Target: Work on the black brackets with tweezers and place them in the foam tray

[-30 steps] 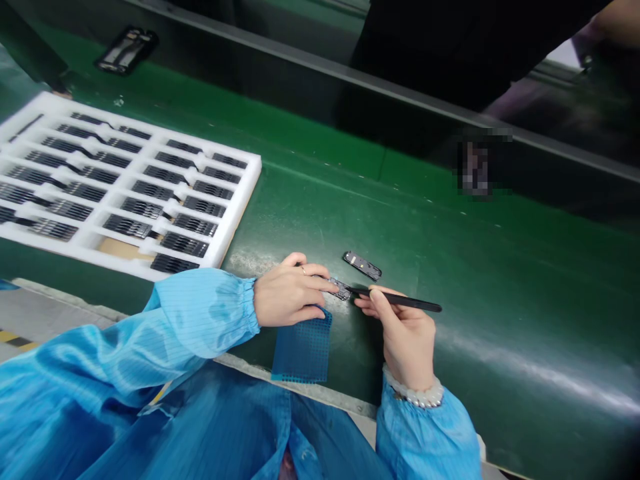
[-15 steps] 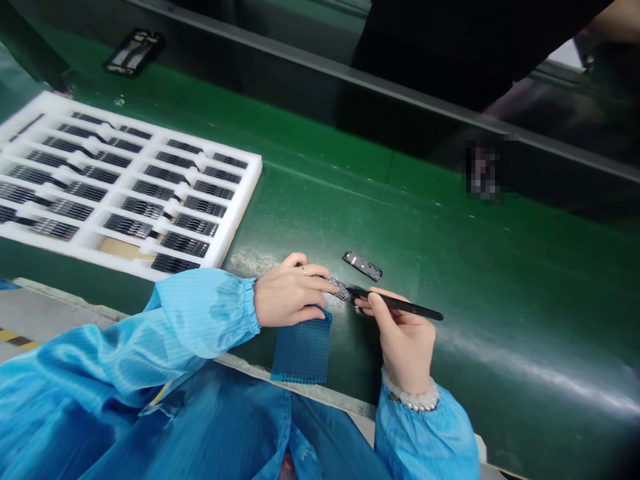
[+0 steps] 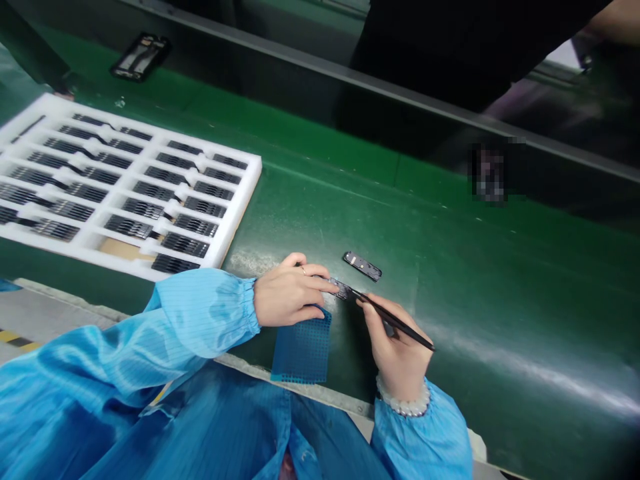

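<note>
My left hand point(image 3: 293, 292) lies over a small circuit board point(image 3: 342, 289) on the green bench, holding it with the fingertips. Part of the board is hidden under those fingers. In my right hand point(image 3: 397, 350) is a pair of black tweezers point(image 3: 400, 323), gripped like a pen, its tip at the board's right end. Whether the tips pinch anything is too small to tell. Just beyond the board lies a dark, oblong phone part point(image 3: 363, 265). Below my left thumb is a blue sheet with rows of small dots point(image 3: 303, 347).
A white foam tray point(image 3: 245, 200) at the left holds several rows of dark flat parts with ribbon cables. Behind it lies an opened phone frame point(image 3: 140, 57). A long dark ledge point(image 3: 310, 70) runs along the bench's far side. Someone in dark clothing point(image 3: 450, 47) is beyond it.
The rear end of the tweezers has swung down toward me as my right hand turned and dropped slightly. Their tip stays by the board. My left hand has hardly moved.
</note>
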The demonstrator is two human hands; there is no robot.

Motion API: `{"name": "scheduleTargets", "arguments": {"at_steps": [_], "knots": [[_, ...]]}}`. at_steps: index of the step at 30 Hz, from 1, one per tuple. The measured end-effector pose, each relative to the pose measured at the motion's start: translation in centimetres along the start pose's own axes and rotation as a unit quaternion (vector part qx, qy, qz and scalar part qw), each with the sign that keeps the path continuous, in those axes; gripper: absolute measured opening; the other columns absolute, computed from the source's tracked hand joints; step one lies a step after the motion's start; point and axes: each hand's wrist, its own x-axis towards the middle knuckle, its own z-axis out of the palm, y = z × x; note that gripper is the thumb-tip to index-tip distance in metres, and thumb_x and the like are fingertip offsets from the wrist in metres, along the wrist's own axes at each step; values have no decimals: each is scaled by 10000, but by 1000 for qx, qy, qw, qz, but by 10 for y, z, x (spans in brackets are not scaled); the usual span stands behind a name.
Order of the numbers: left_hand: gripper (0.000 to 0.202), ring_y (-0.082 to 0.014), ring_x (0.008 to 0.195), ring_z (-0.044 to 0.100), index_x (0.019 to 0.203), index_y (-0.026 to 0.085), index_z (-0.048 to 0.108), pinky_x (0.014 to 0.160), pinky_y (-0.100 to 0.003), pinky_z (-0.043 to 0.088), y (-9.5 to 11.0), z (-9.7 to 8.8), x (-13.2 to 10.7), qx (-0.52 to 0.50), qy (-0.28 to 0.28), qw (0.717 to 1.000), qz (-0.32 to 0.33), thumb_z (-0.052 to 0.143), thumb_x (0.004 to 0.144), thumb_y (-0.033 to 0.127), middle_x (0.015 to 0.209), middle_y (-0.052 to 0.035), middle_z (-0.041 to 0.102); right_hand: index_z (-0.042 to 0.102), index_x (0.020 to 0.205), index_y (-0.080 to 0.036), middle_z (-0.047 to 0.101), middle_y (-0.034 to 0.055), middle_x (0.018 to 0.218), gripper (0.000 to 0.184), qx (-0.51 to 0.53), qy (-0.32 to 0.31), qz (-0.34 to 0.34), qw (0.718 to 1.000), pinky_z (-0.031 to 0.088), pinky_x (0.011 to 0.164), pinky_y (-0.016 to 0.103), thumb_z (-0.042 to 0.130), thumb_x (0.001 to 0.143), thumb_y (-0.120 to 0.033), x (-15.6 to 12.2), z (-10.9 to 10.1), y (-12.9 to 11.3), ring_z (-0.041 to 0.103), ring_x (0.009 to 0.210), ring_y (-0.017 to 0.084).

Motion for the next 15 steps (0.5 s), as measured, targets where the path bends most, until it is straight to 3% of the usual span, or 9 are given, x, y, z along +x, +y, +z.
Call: {"name": "scheduleTargets", "arguments": {"at_steps": [4, 7, 10, 12, 15], "knots": [[199, -191, 1114, 534, 767, 193, 652, 872, -362, 231, 0, -2, -1, 0, -3, 1000, 5, 569, 895, 321, 1171, 5, 660, 680, 953, -196, 731, 49, 858, 150, 18, 6, 24, 1000, 573, 721, 324, 651, 806, -203, 0, -2, 3, 706, 782, 189], [201, -206, 1142, 513, 805, 205, 674, 881, -375, 235, -1, -5, -1, 6, 10, 1000, 4, 565, 893, 349, 1263, -29, 597, 610, 1120, -208, 727, 44, 864, 260, 37, 44, 34, 998, 564, 746, 354, 570, 865, -176, 4, -4, 5, 709, 780, 187], [185, -240, 1152, 489, 793, 226, 697, 882, -390, 234, -6, -7, -2, 27, 14, 999, -28, 616, 851, 381, 1253, -44, 581, 585, 1152, -234, 716, 55, 942, 285, -27, -43, -68, 996, 538, 798, 374, 545, 878, -166, 15, -2, 4, 675, 891, 201], [175, -242, 1130, 489, 779, 235, 706, 880, -383, 241, -9, -5, -3, 30, 5, 999, -45, 646, 825, 394, 1189, -42, 600, 602, 1098, -232, 703, 68, 978, 249, -88, -123, -142, 978, 531, 784, 370, 593, 852, -196, 23, 2, 2, 639, 923, 222], [172, -214, 1067, 508, 788, 239, 708, 876, -359, 254, -12, -1, -3, 18, 2, 999, -49, 656, 816, 399, 1090, -27, 619, 596, 1049, -225, 694, 68, 953, 190, -138, -185, -186, 955, 528, 736, 340, 576, 863, -195, 29, 11, -3, 619, 862, 212]]}}
